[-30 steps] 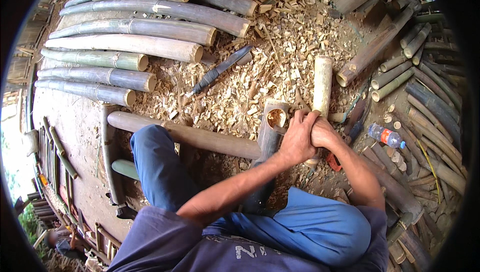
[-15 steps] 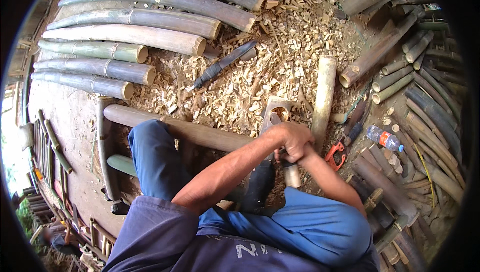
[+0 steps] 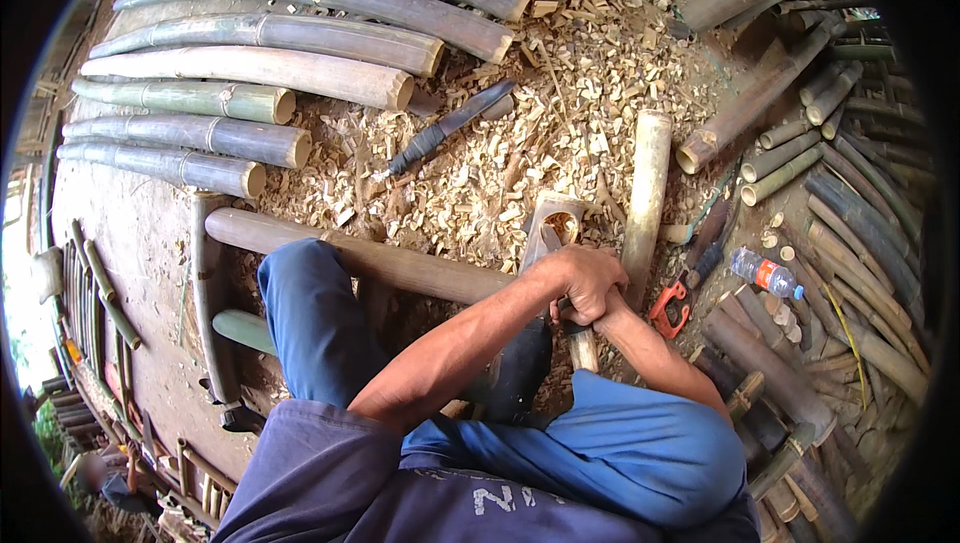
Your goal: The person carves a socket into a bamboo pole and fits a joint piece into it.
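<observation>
Both of my hands are closed close together in front of my lap. My left hand (image 3: 588, 275) lies over my right hand (image 3: 606, 311), hiding most of its fingers. Both grip a wooden-handled knife; the pale butt of its wooden handle (image 3: 583, 350) sticks out below them. A narrow grey blade (image 3: 549, 237) shows above, against the open end of a bamboo tube (image 3: 563, 211). My left forearm covers much of that tube. A dark shape (image 3: 524, 368) lies beneath the forearm, its kind unclear. Right of my hands lies a pale bamboo length (image 3: 649, 178).
Pale shavings (image 3: 450, 203) cover the ground ahead. A large knife with a wrapped handle (image 3: 420, 146) lies on them. Bamboo poles (image 3: 260, 76) are lined up at far left. A red-handled saw (image 3: 670, 308) and a plastic bottle (image 3: 765, 271) lie right. A brown pole (image 3: 400, 263) crosses before my left knee.
The handle's butt has shifted and tilted slightly between my legs. My hands stay closed in nearly the same place, and the surroundings shift only slightly with the view.
</observation>
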`<state>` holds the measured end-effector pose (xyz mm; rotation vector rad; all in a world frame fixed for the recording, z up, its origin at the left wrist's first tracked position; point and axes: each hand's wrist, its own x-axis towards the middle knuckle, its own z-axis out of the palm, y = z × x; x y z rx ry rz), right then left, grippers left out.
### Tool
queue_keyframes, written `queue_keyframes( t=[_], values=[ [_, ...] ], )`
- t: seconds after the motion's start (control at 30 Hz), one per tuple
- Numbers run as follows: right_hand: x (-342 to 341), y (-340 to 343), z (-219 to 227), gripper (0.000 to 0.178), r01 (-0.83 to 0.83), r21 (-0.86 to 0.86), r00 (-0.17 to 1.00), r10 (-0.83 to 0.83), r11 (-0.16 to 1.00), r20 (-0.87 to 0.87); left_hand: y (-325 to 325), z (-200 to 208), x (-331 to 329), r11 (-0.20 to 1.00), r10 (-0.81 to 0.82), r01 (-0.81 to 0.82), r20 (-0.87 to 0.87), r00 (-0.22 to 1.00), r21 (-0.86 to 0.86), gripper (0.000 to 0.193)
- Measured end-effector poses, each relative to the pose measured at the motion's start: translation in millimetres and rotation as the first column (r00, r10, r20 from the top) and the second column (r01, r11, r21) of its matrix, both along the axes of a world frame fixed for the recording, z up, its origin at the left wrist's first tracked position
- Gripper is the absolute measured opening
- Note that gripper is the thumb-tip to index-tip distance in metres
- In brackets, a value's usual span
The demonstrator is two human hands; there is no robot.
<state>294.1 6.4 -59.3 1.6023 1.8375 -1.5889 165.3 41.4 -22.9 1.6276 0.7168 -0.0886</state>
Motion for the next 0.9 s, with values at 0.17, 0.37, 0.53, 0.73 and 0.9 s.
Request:
queue_keyframes(
  t=[0.17,0.37,0.53,0.73,0.9],
  values=[
    [31.0,47.1,39.4,0.032,-0.372,0.082,0.926,0.363,0.925,0.104,-46.0,-0.4,29.4,0.624,0.729,-0.757,0.204,0.654,0.194,0.081],
    [35.9,35.4,20.7,0.032,-0.201,0.023,0.979,0.2,0.979,0.034,-31.9,12.7,8.8,0.814,0.561,-0.568,0.086,0.823,0.121,0.079],
    [9.9,-1.5,-2.4,0.032,0.217,-0.12,0.955,-0.236,0.969,-0.18,-25.9,3.1,-8.4,0.935,0.339,-0.348,0.124,0.933,0.066,0.089],
    [4.9,-21.5,20.3,0.034,0.543,-0.497,0.663,-0.709,0.677,-0.241,-85.7,59.6,-40.9,0.546,0.807,-0.789,0.078,0.586,0.28,0.11],
    [-22.2,-70.5,29.4,0.028,0.593,-0.631,0.292,-0.864,0.5,-0.409,-166.9,44.1,-64.1,0.621,0.74,-0.762,-0.182,0.647,-0.183,0.108]
  ],
)
